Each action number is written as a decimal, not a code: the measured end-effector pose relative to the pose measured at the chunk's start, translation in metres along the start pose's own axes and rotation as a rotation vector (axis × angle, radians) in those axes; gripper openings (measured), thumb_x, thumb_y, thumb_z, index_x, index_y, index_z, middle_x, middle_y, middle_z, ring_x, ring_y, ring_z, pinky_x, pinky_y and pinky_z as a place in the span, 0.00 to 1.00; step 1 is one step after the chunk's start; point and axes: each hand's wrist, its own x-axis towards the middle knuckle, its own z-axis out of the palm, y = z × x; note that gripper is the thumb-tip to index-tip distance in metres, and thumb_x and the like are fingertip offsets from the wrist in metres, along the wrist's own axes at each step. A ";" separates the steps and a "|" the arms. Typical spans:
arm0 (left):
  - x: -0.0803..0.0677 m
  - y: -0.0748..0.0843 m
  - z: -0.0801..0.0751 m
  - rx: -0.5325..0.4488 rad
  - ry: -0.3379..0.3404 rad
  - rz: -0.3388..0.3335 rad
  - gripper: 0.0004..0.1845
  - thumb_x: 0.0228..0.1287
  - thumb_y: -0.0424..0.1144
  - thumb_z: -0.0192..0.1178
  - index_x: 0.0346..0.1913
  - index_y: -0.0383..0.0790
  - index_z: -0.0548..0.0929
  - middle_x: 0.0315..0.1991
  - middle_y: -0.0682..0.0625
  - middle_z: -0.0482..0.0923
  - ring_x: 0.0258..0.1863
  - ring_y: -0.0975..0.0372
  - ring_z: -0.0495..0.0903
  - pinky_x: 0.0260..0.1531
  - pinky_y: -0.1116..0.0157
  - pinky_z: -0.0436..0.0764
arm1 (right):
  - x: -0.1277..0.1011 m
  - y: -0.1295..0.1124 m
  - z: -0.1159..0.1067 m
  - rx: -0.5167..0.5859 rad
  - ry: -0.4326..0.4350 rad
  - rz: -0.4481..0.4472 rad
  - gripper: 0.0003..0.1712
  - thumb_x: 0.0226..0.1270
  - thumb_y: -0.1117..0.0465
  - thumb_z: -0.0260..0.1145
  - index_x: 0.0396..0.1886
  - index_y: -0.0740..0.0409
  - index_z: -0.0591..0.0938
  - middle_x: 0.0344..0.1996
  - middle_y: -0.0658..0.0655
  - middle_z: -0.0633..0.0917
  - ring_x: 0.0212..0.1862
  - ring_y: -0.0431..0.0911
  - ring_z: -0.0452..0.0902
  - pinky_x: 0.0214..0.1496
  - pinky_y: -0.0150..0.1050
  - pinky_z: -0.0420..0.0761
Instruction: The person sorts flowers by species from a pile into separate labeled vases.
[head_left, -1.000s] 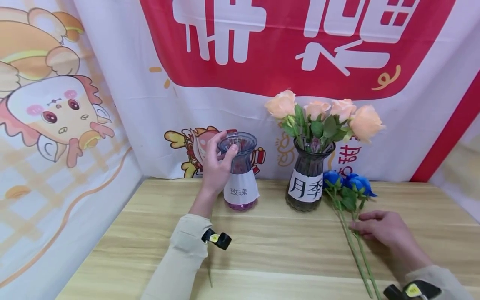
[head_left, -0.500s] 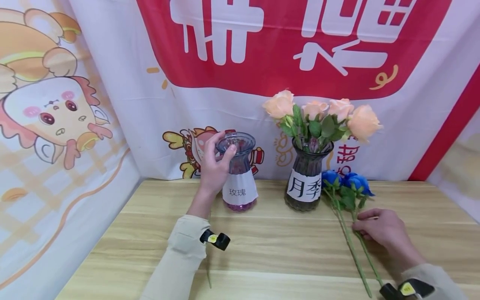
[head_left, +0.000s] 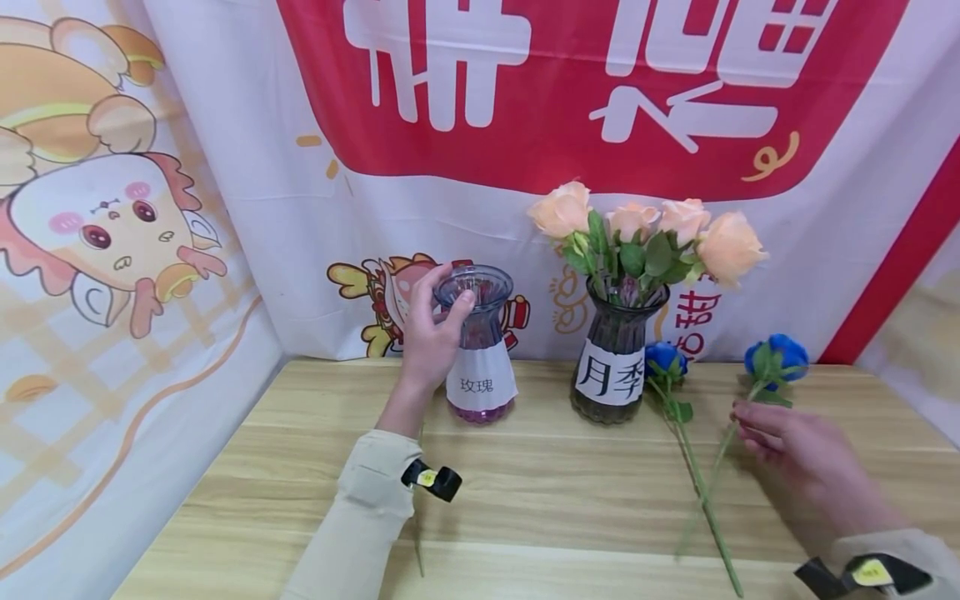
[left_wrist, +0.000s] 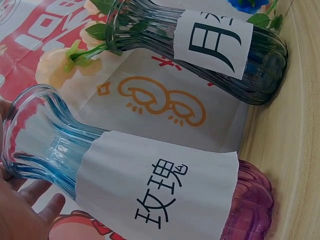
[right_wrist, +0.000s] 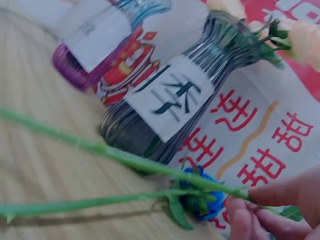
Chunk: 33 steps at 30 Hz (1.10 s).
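Observation:
My left hand (head_left: 431, 346) grips the rim of a blue-and-purple glass vase (head_left: 482, 410), which stands upright on the table with a white paper label. In the left wrist view, part of the hand (left_wrist: 25, 210) shows beside the vase's flared mouth, and no stem is visible inside. Between thumb and fingers, my right hand (head_left: 810, 458) pinches the green stem of a blue rose (head_left: 778, 360), whose bloom points away from me. Another blue rose (head_left: 666, 362) lies on the table, its stem crossed by the held one. In the right wrist view the fingertips (right_wrist: 280, 195) close on the stem.
A dark glass vase (head_left: 609, 408) with a white label stands between the left vase and the roses, holding several peach roses (head_left: 564, 210). Printed cloth (head_left: 262, 208) hangs behind the wooden table (head_left: 570, 500). A thin stem (head_left: 419, 546) shows beside my left forearm.
My right hand has drawn one blue rose away from the other, to the right, and its stem has swung and blurred. My left hand stays on the vase.

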 end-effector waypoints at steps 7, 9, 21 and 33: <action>-0.001 -0.001 -0.001 0.000 0.002 0.000 0.33 0.76 0.51 0.61 0.79 0.47 0.68 0.78 0.49 0.65 0.74 0.52 0.70 0.74 0.45 0.75 | -0.003 -0.016 0.008 0.118 -0.056 -0.073 0.15 0.82 0.63 0.62 0.40 0.46 0.93 0.39 0.45 0.95 0.42 0.38 0.92 0.42 0.30 0.88; -0.001 -0.001 -0.001 0.000 0.003 0.000 0.33 0.76 0.51 0.61 0.79 0.47 0.68 0.78 0.49 0.65 0.74 0.52 0.70 0.74 0.45 0.75 | -0.005 -0.019 0.015 0.165 -0.047 -0.093 0.13 0.82 0.62 0.62 0.40 0.48 0.92 0.40 0.46 0.95 0.42 0.38 0.92 0.42 0.30 0.88; 0.000 -0.003 -0.002 0.000 -0.001 0.012 0.33 0.77 0.50 0.60 0.79 0.46 0.68 0.77 0.48 0.65 0.73 0.52 0.71 0.72 0.45 0.77 | -0.019 -0.030 0.068 0.496 0.097 -0.300 0.05 0.75 0.66 0.69 0.39 0.59 0.91 0.37 0.53 0.95 0.39 0.44 0.94 0.36 0.33 0.88; -0.001 -0.001 0.000 0.005 -0.004 0.014 0.33 0.77 0.49 0.60 0.79 0.44 0.66 0.78 0.47 0.64 0.73 0.51 0.70 0.71 0.45 0.78 | -0.019 -0.032 0.118 0.678 0.295 -0.412 0.12 0.67 0.64 0.75 0.48 0.62 0.85 0.40 0.58 0.95 0.40 0.46 0.94 0.34 0.34 0.89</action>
